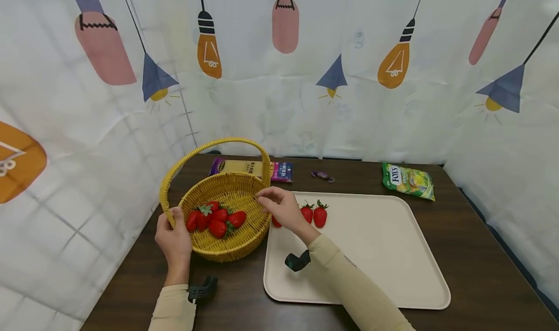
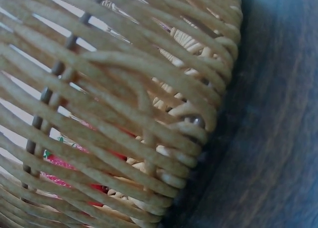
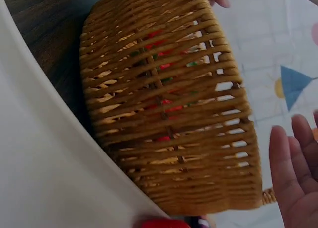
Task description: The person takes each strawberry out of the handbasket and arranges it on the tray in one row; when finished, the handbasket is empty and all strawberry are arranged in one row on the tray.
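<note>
A yellow woven basket (image 1: pixel 251 241) with a tall arched handle (image 1: pixel 231 140) stands left of the middle, slightly tilted in view. Several red strawberries (image 1: pixel 218 228) lie together inside it. My left hand (image 1: pixel 175 243) grips the basket at its left side, where the handle meets the rim. Over the basket's right rim is my right hand (image 1: pixel 284 210), its extended fingers (image 3: pixel 284 163) holding nothing. Two strawberries (image 1: pixel 320 215) lie on the cream tray (image 1: pixel 371 258) just beyond the right wrist, and part of another strawberry (image 1: pixel 276 222) peeks out beneath that hand.
Behind the basket lies a purple-and-yellow snack packet (image 1: pixel 281 172). A small purple wrapped candy (image 1: pixel 322 176) is at the back middle, with a green snack bag (image 1: pixel 408 181) at the back right. A patterned curtain (image 1: pixel 271 107) hangs behind the dark table (image 1: pixel 489 273).
</note>
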A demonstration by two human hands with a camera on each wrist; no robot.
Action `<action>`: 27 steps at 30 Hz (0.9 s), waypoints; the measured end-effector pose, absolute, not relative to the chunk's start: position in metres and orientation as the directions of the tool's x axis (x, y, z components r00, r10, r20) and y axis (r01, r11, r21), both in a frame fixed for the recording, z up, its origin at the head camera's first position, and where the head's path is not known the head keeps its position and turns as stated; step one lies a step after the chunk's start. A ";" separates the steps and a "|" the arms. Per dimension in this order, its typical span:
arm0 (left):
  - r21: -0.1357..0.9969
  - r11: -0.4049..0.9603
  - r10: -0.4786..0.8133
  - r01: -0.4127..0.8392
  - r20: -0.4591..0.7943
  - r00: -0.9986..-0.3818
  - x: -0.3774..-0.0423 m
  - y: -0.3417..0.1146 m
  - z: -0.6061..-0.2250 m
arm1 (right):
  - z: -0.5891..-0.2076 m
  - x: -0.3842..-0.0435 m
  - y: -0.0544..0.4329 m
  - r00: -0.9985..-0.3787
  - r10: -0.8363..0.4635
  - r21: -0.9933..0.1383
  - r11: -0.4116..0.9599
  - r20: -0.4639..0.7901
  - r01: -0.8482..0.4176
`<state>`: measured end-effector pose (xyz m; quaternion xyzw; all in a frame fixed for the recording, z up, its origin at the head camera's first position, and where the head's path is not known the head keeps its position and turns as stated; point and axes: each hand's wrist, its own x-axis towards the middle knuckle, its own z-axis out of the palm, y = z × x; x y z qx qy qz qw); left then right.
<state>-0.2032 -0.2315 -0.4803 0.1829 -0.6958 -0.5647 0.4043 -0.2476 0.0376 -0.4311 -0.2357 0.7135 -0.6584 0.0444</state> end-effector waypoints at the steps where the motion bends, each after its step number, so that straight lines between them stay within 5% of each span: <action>1: 0.935 0.295 -0.710 0.198 0.353 -0.609 -0.202 -0.232 -0.479 | -0.435 -0.251 0.033 -0.875 -0.421 -0.961 0.024 0.239 -0.274; 15: 0.925 0.303 -0.684 0.231 0.380 -0.623 -0.197 -0.228 -0.472 | -0.434 -0.268 -0.013 -0.825 -0.545 -0.911 0.246 0.151 -0.330; 27: 0.923 0.308 -0.701 0.231 0.384 -0.601 -0.202 -0.234 -0.481 | -0.435 -0.293 -0.025 -0.694 -0.717 -0.888 0.359 -0.064 -0.288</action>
